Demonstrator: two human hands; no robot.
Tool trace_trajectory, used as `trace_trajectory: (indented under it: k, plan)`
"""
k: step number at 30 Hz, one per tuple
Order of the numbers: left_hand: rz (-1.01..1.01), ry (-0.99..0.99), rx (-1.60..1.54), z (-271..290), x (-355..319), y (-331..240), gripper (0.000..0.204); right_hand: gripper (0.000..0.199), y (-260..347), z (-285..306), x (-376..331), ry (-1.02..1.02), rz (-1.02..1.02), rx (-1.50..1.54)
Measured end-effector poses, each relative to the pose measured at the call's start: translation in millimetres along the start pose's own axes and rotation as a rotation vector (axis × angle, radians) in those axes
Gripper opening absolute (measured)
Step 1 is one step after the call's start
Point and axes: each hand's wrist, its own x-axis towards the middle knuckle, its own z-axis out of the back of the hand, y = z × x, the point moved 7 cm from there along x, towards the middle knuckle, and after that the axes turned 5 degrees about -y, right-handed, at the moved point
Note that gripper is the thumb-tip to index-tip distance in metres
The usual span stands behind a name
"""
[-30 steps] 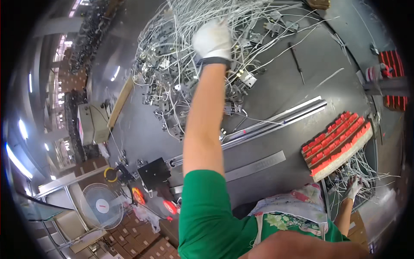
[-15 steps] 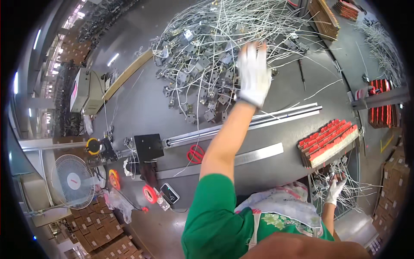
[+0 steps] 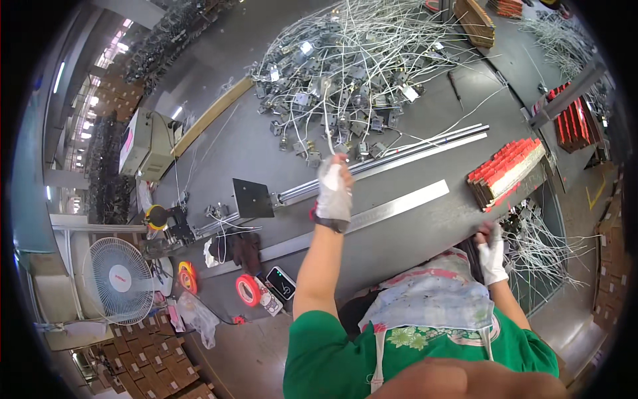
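My left hand (image 3: 334,191), in a white glove with bare fingertips, is closed over the middle of the bench. It pinches a white wire (image 3: 328,130) that runs up into a large pile of small grey metal parts with wires (image 3: 345,80). My right hand (image 3: 492,258), gloved the same way, is at the bench's near edge, beside a bin of wired parts (image 3: 531,233). Its fingers are smeared by motion, so whether they hold anything cannot be made out. Under my left hand lie a long metal rail (image 3: 425,147) and a flat metal strip (image 3: 405,203).
A stack of red-topped cardboard dividers (image 3: 508,173) stands at the right. A black plate (image 3: 253,198) sits at the rail's left end. Red tape (image 3: 248,290) and a phone-like device (image 3: 281,283) lie at the near left, by a fan (image 3: 119,279). A screwdriver-like tool (image 3: 455,90) lies beside the pile.
My left hand has come back from the pile toward me, closing on a white wire. My right hand has moved from over the bin to the bench edge. The whole view has shifted slightly.
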Motion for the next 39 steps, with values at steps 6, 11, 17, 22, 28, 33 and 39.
trace_trajectory:
  k: [6,11,17,22,28,33,39]
  plan:
    - [0.120,-0.138,-0.174,-75.4,-75.3,40.7,0.018,0.048,206.8,-85.0,9.1,0.038,0.670,-0.202]
    - [0.150,0.080,0.173,-104.0,-101.3,38.7,0.023,0.041,249.1,-160.4,39.9,0.302,1.041,-0.253]
    - [0.172,0.285,0.409,-111.1,-150.8,3.8,0.033,0.041,236.0,-228.2,38.6,0.942,0.063,0.518]
    - [-1.220,-0.010,1.245,-138.9,-156.9,-85.4,0.031,0.038,245.0,-183.3,73.2,0.470,-0.054,1.069]
    - [-0.721,0.464,1.041,-154.5,-116.9,-15.1,0.025,0.016,276.0,-134.3,74.0,0.317,-0.107,1.296]
    - [-0.513,0.533,1.119,-182.3,-143.9,10.1,0.007,0.019,226.7,-37.6,131.4,-0.051,-0.145,1.764]
    - [-0.608,0.696,1.222,-159.1,-175.1,42.4,0.011,0.027,119.5,118.7,169.4,-0.295,0.042,1.763]
